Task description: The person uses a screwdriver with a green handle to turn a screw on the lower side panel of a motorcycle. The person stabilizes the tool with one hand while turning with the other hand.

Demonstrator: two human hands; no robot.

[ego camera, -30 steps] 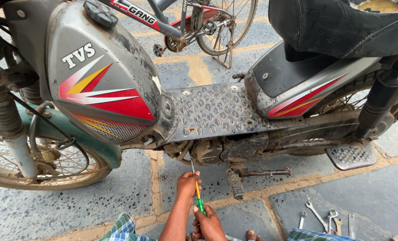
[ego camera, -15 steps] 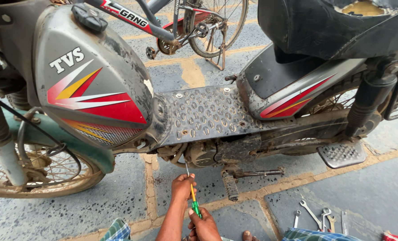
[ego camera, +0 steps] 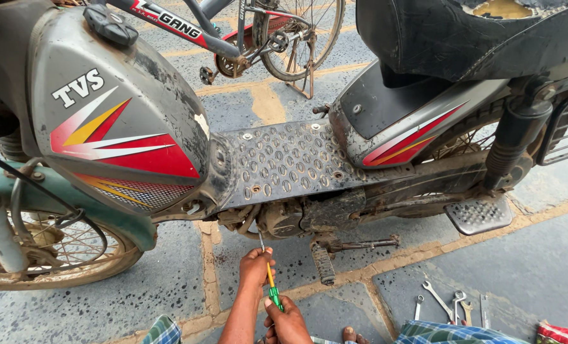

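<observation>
Subject: a grey moped (ego camera: 169, 127) with red and yellow flashes on its panels, parked on a grey paved floor (ego camera: 539, 267); a person crouches beside it.
Left hand (ego camera: 256, 267): closed around the upper shaft of a screwdriver (ego camera: 270, 280), near the metal end, steadying it.
Right hand (ego camera: 288, 322): wrapped on the green handle lower down, at the frame's bottom edge.
Screwdriver position: yellow-and-green body; its metal tip points up at the grimy engine underside (ego camera: 284, 220), just below the studded footboard (ego camera: 284, 159). Whether the tip is seated in a fastener I cannot tell.
Technique note (judgement): the tool does best kept in line with whatever it engages, the upper hand guiding, the lower hand turning; the dirt there could let the tip slip.
Nearby parts: a kick-start pedal (ego camera: 324, 262) hangs just right of the hands; a ribbed footrest (ego camera: 478, 215) sits farther right.
Spare tools: several spanners (ego camera: 453, 304) lie loose on the floor near a checked cloth (ego camera: 456, 332), well apart from the hands.
Containers: no tray or box in view; a capped fuel filler (ego camera: 110, 25) tops the front body, contents hidden.
Background: a bicycle (ego camera: 277, 38) stands behind the moped.
</observation>
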